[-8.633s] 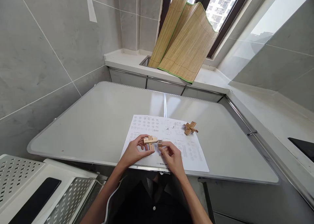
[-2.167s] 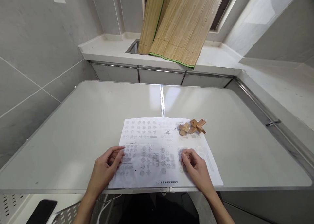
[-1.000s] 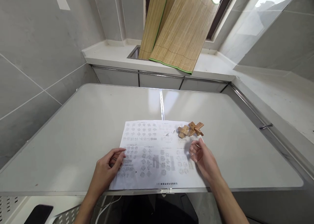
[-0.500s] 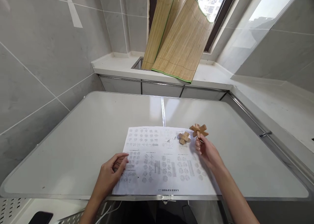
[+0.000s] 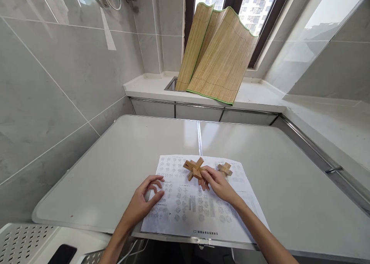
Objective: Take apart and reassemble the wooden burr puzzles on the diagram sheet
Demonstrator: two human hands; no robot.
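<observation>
Between its thumb and fingers, my right hand [image 5: 216, 183] grips one arm of a wooden interlocking puzzle [image 5: 194, 167], a star-like burr of crossed sticks, held over the upper middle of the paper sheet. My left hand [image 5: 148, 194] is at the sheet's left edge, fingers apart and curved, holding nothing. The printed sheet [image 5: 190, 225] lies flat on the table and carries rows of small puzzle diagrams. A second, smaller wooden cross puzzle [image 5: 225, 168] rests on the sheet just beyond my right hand, which partly covers it.
The white folding table [image 5: 115, 167] has a seam down its middle. Behind it a bamboo mat [image 5: 219, 59] leans on a ledge by the window. A black phone [image 5: 63, 254] lies on a white perforated surface at lower left. A metal rail [image 5: 309, 140] runs along the right.
My right hand has carried the larger wooden puzzle leftward, from right of the smaller one to its left. My left hand's fingers have spread apart. The camera view has shifted.
</observation>
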